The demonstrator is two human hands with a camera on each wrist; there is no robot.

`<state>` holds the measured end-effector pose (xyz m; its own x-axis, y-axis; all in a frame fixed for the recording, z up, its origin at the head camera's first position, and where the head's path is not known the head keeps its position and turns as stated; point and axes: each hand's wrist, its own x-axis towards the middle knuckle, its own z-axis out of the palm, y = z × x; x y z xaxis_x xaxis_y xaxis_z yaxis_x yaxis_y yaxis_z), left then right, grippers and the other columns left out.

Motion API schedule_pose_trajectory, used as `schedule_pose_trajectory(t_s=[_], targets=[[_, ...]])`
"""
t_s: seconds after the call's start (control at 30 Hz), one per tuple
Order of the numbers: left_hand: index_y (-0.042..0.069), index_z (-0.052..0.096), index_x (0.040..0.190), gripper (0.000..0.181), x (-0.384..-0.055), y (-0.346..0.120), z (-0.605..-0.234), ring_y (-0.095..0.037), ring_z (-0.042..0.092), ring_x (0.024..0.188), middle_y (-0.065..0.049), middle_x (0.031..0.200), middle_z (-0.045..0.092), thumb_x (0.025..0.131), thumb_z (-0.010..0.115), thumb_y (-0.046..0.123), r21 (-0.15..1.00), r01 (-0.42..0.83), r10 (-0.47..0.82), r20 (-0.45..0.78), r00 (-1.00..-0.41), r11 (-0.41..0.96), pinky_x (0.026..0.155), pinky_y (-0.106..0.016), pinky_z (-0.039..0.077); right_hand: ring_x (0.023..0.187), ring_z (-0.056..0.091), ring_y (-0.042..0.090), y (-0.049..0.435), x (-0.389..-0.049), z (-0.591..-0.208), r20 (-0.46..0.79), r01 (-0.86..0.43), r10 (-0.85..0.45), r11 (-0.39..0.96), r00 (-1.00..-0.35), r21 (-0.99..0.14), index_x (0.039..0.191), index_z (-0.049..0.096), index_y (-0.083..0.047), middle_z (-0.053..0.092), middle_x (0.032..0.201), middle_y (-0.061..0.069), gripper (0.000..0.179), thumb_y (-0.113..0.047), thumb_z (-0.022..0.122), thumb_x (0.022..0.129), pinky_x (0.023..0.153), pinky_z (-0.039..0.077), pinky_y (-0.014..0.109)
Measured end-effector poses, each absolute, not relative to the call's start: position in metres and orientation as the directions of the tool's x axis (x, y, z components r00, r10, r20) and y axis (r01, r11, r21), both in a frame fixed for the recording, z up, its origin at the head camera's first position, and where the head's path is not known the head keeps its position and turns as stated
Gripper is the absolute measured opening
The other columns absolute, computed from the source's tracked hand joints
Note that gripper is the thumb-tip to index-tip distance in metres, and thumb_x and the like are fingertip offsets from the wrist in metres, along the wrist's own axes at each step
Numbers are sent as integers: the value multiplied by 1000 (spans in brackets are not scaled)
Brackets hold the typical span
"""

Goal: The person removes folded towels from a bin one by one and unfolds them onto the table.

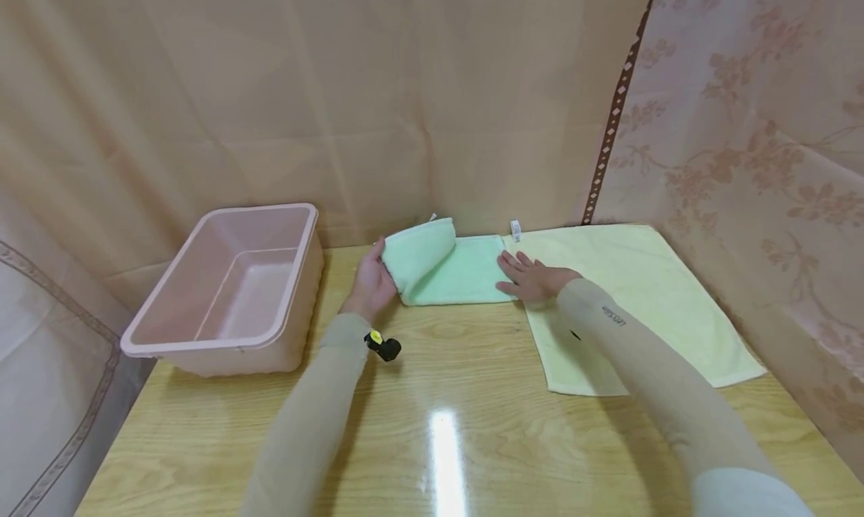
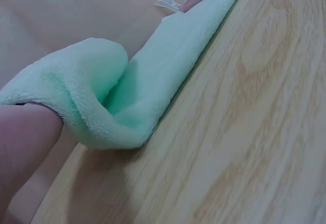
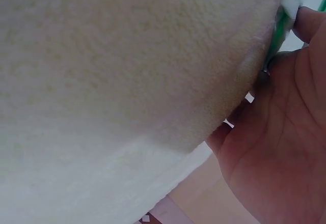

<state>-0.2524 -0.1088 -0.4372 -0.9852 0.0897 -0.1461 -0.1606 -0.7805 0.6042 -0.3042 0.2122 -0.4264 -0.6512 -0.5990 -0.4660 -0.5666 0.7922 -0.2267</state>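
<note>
A mint green towel (image 1: 466, 269), folded into a strip, lies at the back of the table with its left end lifted and curling over. My left hand (image 1: 373, 281) grips that raised end, thumb on top; the left wrist view shows the towel's fold (image 2: 97, 76) bending up from the wood. At the strip's right end my right hand (image 1: 529, 277) rests with fingers spread and fairly straight. A pale yellow towel (image 1: 628, 299) is spread flat under and beyond that hand. In the right wrist view the yellow cloth (image 3: 127, 71) fills most of the picture, beside the palm (image 3: 280, 147).
A pink plastic basin (image 1: 223, 344) stands on the left of the wooden table (image 1: 378, 434). Beige curtain (image 1: 364, 104) hangs close behind the towels, and a flowered curtain (image 1: 763, 149) borders the right side. A white tag (image 1: 516, 230) sticks up between the towels.
</note>
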Motion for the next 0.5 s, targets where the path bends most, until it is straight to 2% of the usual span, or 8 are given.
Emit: schedule_pose_trajectory(t_s=[0.23, 0.5], targets=[[7, 18, 161, 54, -238, -127, -438, -19, 23, 150, -7, 165, 24, 113, 26, 32, 558, -79, 15, -120, -993, -826, 121, -33, 23, 152, -10, 41, 210, -304, -428, -447, -574, -617, 781, -648, -246, 160, -6, -1, -12, 167, 19, 74, -50, 20, 110, 121, 3, 61], [9, 12, 162, 55, -220, -140, -447, -19, 24, 150, -7, 165, 22, 113, 17, 33, 445, 93, -127, -48, -991, -890, 120, -33, 25, 151, -13, 42, 211, -305, -428, -458, -554, -612, 787, -646, -270, 159, -8, -1, -14, 167, 19, 75, -49, 22, 111, 120, 2, 63]])
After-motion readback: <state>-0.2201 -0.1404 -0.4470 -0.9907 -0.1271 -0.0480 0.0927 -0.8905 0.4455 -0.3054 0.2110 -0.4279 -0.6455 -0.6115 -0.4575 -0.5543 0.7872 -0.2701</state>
